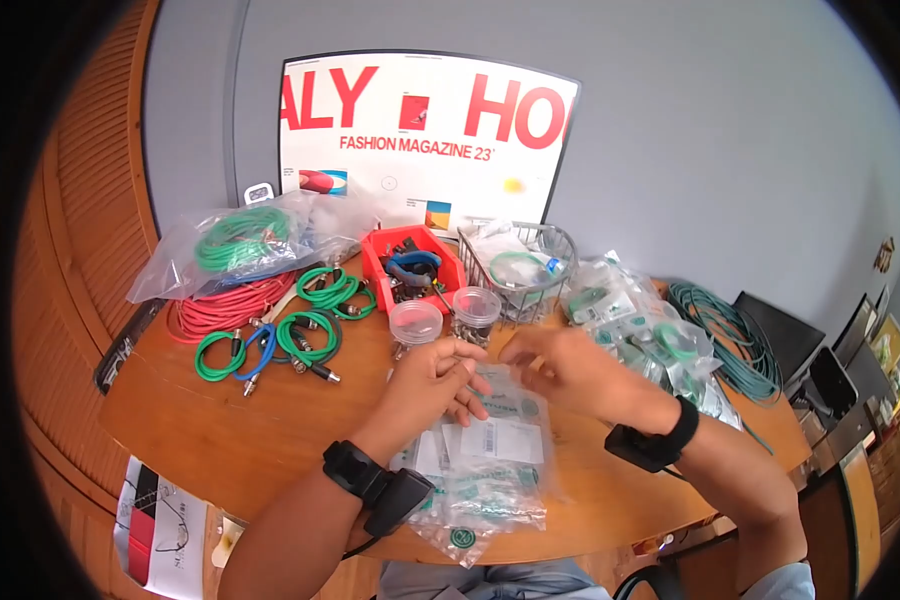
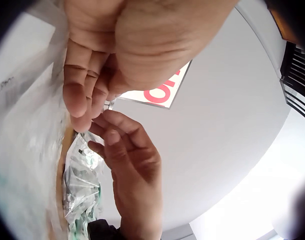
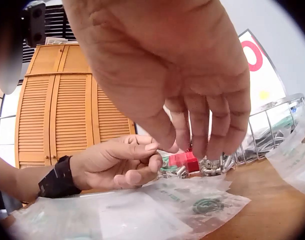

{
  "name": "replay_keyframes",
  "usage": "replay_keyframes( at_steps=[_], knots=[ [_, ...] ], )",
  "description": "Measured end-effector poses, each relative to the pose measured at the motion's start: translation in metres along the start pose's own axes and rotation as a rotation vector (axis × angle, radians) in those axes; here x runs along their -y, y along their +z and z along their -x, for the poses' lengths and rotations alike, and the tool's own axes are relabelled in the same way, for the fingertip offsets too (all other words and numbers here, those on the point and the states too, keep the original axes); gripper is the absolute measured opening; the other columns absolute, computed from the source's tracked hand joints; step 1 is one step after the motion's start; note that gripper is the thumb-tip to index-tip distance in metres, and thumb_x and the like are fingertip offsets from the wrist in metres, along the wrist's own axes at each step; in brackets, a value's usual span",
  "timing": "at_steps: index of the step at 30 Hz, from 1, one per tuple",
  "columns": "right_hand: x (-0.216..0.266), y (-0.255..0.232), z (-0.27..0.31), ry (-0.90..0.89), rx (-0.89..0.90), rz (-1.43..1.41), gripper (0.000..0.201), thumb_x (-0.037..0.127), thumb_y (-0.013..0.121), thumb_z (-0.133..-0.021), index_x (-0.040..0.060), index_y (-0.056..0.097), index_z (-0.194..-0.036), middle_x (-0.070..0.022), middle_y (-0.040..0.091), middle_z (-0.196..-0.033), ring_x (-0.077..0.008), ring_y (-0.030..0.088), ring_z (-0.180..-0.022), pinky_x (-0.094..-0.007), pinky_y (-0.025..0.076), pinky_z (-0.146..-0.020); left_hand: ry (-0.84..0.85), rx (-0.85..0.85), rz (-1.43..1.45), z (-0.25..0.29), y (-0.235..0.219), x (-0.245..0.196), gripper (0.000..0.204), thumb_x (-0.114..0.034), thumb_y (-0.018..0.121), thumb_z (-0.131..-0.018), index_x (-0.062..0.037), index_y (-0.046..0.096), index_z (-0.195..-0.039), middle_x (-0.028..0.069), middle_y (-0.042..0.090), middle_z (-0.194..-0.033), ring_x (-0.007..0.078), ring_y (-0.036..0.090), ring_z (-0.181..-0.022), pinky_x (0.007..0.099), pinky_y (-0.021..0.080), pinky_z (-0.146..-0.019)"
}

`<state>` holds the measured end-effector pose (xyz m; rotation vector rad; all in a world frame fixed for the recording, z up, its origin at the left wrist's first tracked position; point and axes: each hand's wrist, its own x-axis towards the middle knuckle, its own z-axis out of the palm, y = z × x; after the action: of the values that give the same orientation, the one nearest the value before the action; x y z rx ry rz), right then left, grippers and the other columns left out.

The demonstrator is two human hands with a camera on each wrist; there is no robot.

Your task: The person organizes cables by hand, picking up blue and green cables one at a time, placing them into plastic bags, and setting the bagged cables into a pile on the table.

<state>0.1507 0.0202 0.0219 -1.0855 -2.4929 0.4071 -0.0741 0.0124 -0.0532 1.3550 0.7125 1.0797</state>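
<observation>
My left hand (image 1: 440, 385) hovers over flat clear plastic bags (image 1: 490, 490) with white labels, palm turned inward and fingers bent. Its thumb lies near the forefinger; I cannot tell whether it pinches anything. Facing it is my right hand (image 1: 580, 375), with fingers loosely bent downward and fingertips close to the left ones. A small silvery bit (image 2: 108, 105) shows between both hands' fingertips in the left wrist view. Just behind the hands stand two clear jars, one with a round lid (image 1: 416, 322) at left and one (image 1: 476, 308) at right, with metal pieces by them.
A red bin (image 1: 375, 265) of tools and a wire basket (image 1: 567, 252) stand at the back. Green, blue and red cables (image 1: 232, 305) lie at left under a bagged green coil (image 1: 242, 240). Several plastic packets (image 1: 625, 315) and a dark green cable coil (image 1: 730, 350) lie at right.
</observation>
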Motion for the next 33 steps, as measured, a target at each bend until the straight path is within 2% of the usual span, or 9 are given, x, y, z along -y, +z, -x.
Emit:
replay_keyframes(
  at_steps=[2, 3, 8, 18, 20, 23, 26, 28, 33],
  knots=[
    [-0.005, 0.013, 0.003, -0.03, 0.171, 0.05, 0.043, 0.021, 0.073, -0.089, -0.0029, 0.059, -0.121, -0.0246, 0.066, -0.116, -0.0371, 0.065, -0.106, -0.044, 0.052, -0.089, -0.064, -0.008, -0.046, -0.001, -0.001, 0.002, 0.031, -0.017, 0.051, -0.104, 0.0035, 0.054, -0.127, 0.0162, 0.069, -0.096, 0.0205, 0.072, -0.072, 0.0277, 0.056, -0.057],
    [-0.011, 0.018, 0.0, -0.055, 0.302, 0.14, 0.066, 0.033, 0.08, -0.082, -0.0044, 0.053, -0.129, -0.0261, 0.06, -0.127, -0.0385, 0.058, -0.119, -0.044, 0.048, -0.098, -0.052, -0.019, -0.035, -0.001, 0.0, 0.002, 0.031, -0.017, 0.051, -0.104, 0.0035, 0.054, -0.127, 0.0162, 0.069, -0.096, 0.0205, 0.072, -0.072, 0.0277, 0.056, -0.057],
    [-0.017, 0.024, 0.001, -0.014, 0.216, 0.136, 0.073, 0.032, 0.084, -0.076, -0.0039, 0.051, -0.13, -0.0261, 0.062, -0.119, -0.04, 0.059, -0.113, -0.0437, 0.048, -0.097, -0.058, 0.03, -0.101, 0.002, 0.001, 0.002, 0.031, -0.017, 0.052, -0.104, 0.0024, 0.054, -0.128, 0.015, 0.069, -0.095, 0.0184, 0.071, -0.074, 0.028, 0.057, -0.06],
    [-0.033, 0.008, 0.011, 0.108, 0.061, 0.049, 0.021, 0.011, 0.075, -0.084, -0.001, 0.067, -0.1, -0.0163, 0.072, -0.09, -0.029, 0.071, -0.084, -0.0367, 0.054, -0.076, -0.086, -0.006, -0.107, -0.001, 0.001, 0.002, 0.029, -0.015, 0.059, -0.099, 0.0032, 0.057, -0.122, 0.011, 0.065, -0.1, 0.015, 0.067, -0.081, 0.0267, 0.056, -0.059],
    [-0.037, 0.007, 0.017, 0.09, -0.086, -0.035, 0.013, 0.007, 0.073, -0.088, -0.002, 0.067, -0.095, -0.0137, 0.072, -0.09, -0.0205, 0.069, -0.083, -0.0338, 0.054, -0.076, -0.041, -0.074, -0.15, 0.0, 0.003, 0.002, 0.028, -0.015, 0.063, -0.097, 0.0023, 0.056, -0.118, 0.0079, 0.062, -0.095, 0.0134, 0.065, -0.076, 0.0254, 0.055, -0.057],
    [-0.035, 0.001, 0.02, 0.06, -0.24, -0.191, 0.009, 0.006, 0.069, -0.094, -0.0022, 0.066, -0.096, -0.007, 0.07, -0.087, -0.0108, 0.064, -0.08, -0.0291, 0.052, -0.074, -0.023, -0.091, -0.122, 0.0, 0.007, -0.001, 0.03, -0.017, 0.068, -0.096, 0.0012, 0.055, -0.116, 0.0061, 0.06, -0.093, 0.0111, 0.061, -0.072, 0.0242, 0.051, -0.053],
    [-0.033, -0.001, 0.019, 0.06, -0.272, -0.326, 0.012, 0.01, 0.069, -0.093, -0.0001, 0.064, -0.096, -0.012, 0.068, -0.084, -0.0179, 0.066, -0.08, -0.0342, 0.052, -0.074, 0.008, -0.119, -0.127, 0.002, 0.01, -0.005, 0.03, -0.019, 0.07, -0.095, 0.0, 0.058, -0.116, 0.0049, 0.062, -0.092, 0.0094, 0.058, -0.07, 0.0234, 0.046, -0.05],
    [-0.034, -0.002, 0.015, 0.052, -0.283, -0.391, 0.012, 0.01, 0.069, -0.094, -0.0007, 0.064, -0.095, -0.0097, 0.067, -0.084, -0.0154, 0.064, -0.081, -0.0332, 0.052, -0.075, -0.149, 0.015, -0.259, 0.004, 0.008, -0.012, 0.029, -0.018, 0.07, -0.095, -0.0006, 0.063, -0.117, 0.0032, 0.066, -0.095, 0.0073, 0.059, -0.072, 0.0227, 0.046, -0.054],
    [-0.022, -0.014, 0.01, 0.046, -0.239, -0.47, 0.011, 0.008, 0.066, -0.096, -0.0027, 0.064, -0.097, -0.0051, 0.067, -0.086, -0.0107, 0.062, -0.083, -0.0304, 0.053, -0.077, 0.009, 0.059, -0.119, 0.005, 0.012, -0.007, 0.028, -0.014, 0.069, -0.095, -0.0002, 0.065, -0.119, 0.0023, 0.069, -0.103, 0.0063, 0.061, -0.084, 0.0238, 0.05, -0.068]
  ],
)
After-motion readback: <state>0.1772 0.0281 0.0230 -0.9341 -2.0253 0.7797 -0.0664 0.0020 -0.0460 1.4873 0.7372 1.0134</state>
